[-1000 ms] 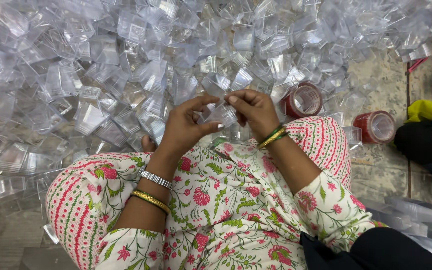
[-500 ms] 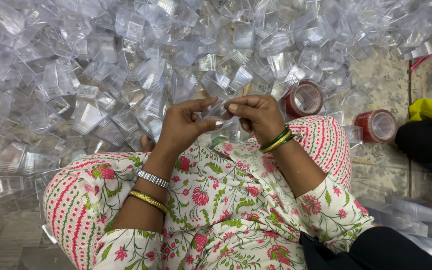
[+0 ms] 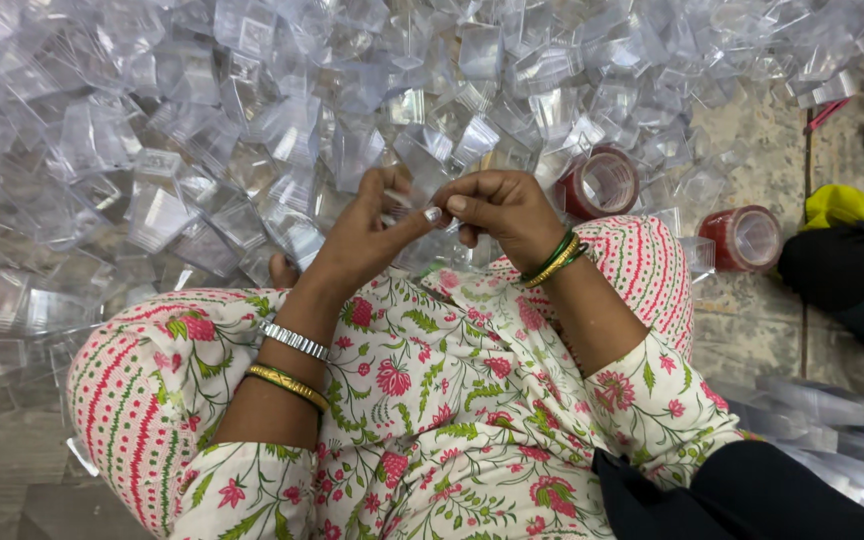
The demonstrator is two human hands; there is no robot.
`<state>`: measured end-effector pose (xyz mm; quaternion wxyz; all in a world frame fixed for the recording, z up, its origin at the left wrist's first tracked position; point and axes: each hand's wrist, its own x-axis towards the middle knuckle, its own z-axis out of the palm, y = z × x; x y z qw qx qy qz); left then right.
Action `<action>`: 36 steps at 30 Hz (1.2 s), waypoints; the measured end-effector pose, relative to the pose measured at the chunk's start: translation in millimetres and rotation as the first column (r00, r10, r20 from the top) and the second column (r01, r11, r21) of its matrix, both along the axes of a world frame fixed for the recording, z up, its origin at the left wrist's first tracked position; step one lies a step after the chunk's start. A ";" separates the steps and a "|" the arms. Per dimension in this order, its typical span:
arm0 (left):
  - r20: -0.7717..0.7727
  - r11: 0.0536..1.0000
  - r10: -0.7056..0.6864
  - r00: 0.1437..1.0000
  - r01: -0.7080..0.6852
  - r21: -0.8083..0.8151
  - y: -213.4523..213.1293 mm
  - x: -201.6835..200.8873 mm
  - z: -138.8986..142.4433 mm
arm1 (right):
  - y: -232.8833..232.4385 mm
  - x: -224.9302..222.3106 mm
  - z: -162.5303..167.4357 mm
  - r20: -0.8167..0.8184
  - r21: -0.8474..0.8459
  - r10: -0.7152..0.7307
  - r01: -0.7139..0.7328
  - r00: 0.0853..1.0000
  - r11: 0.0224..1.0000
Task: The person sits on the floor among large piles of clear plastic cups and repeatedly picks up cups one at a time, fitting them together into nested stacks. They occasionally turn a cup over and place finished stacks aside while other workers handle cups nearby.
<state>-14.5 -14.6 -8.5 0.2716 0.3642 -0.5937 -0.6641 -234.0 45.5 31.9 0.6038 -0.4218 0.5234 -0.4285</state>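
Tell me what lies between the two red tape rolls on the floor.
In the head view, a few clear plastic containers lie between the nearer red tape roll and the farther one, on the stone floor.

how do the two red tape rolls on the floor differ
The nearer tape roll lies beside the right hand, partly hemmed by the pile of clear plastic boxes. The farther tape roll lies on bare floor, past the patterned knee. The farther one shows more of its red side. Both are red with a see-through middle.
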 end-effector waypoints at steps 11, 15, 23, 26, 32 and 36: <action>-0.248 0.994 0.068 0.966 -0.043 0.104 -4.6 5.4 1.6 | -6.9 -7.6 -55.4 -0.853 -0.088 0.022 -0.184 0.522 0.979; -0.239 0.990 0.076 0.968 -0.045 0.134 -4.2 7.1 -5.1 | -8.8 17.6 -78.3 -0.958 0.080 0.125 -0.177 0.257 0.981; -0.222 0.992 0.089 0.971 -0.067 0.106 -3.9 7.6 -5.2 | -2.9 24.0 -80.6 -0.956 -0.111 -0.085 -0.079 0.280 0.991; -0.132 0.990 0.085 0.988 -0.069 0.124 -4.2 7.4 0.6 | -3.8 18.6 -72.6 -0.877 -0.299 -0.245 -0.070 0.414 0.952; 0.100 0.995 0.047 0.994 -0.038 -0.093 2.2 8.8 11.4 | 0.9 7.8 -21.4 -0.256 -0.091 -0.280 0.266 0.925 0.960; -0.198 0.948 -0.084 0.977 0.017 -0.316 4.1 5.3 11.3 | 11.1 7.2 -4.9 -0.111 -0.018 -0.032 0.031 0.993 0.999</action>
